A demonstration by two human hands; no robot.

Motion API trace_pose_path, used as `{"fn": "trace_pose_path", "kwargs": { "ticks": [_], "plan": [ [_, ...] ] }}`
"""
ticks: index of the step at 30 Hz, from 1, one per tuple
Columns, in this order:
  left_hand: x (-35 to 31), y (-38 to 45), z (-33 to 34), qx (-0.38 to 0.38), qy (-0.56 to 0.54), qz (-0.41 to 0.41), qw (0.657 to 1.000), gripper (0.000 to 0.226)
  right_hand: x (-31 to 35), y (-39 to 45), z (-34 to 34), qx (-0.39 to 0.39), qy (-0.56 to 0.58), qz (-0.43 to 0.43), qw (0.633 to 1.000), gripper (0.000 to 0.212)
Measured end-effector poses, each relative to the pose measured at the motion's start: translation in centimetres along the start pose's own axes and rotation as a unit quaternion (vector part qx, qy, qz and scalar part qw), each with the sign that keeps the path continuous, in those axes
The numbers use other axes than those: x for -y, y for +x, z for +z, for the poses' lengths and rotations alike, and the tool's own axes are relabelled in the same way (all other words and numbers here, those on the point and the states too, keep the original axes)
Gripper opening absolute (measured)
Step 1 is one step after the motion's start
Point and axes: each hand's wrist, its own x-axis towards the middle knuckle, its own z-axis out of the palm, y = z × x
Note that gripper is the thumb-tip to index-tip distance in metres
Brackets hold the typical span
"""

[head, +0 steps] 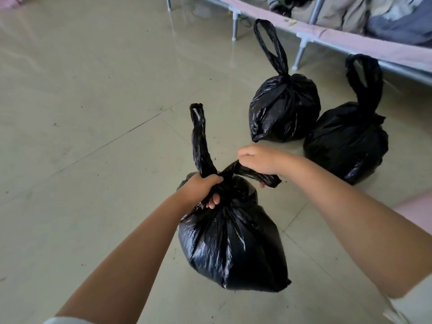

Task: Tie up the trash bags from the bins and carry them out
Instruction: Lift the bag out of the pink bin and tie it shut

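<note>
A full black trash bag [231, 244] stands on the tiled floor right in front of me. My left hand [201, 188] is closed around its gathered neck, and one handle strip sticks up above that hand. My right hand [259, 160] grips the other handle strip and holds it out to the right. Behind it stand two more black bags, a middle bag [284, 108] and a right bag [346, 141], both knotted with their handle loops standing upright.
A metal-framed cot [350, 44] with pink fabric and piled clothes runs along the top right, close behind the two knotted bags. Glossy beige floor tiles [93, 113] stretch out to the left. A pink surface edge [418, 213] shows at the right.
</note>
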Motion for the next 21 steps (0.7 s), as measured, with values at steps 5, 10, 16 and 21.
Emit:
{"fn": "trace_pose_path", "kwargs": {
  "ticks": [5, 10, 16, 21],
  "plan": [
    [0.0, -0.1, -1.6, 0.019, -0.259, -0.038, 0.965, 0.025, 1.2, -1.0, -1.5, 0.071, -0.101, -0.008, 0.992, 0.033],
    [-1.3, -0.1, -1.7, 0.011, -0.324, -0.065, 0.944, 0.026, 1.9, -2.2, -1.6, 0.121, -0.040, -0.049, 0.991, 0.043],
    [-2.8, 0.5, -2.4, -0.063, -0.387, -0.072, 0.917, 0.031, 0.7, -3.1, 1.5, 0.254, 0.284, 0.045, 0.923, 0.034],
    [-1.3, 0.0, -2.1, -0.036, -0.363, -0.080, 0.927, 0.033, -0.2, -3.0, 3.4, 0.275, 0.207, 0.090, 0.935, 0.033]
  ]
}}
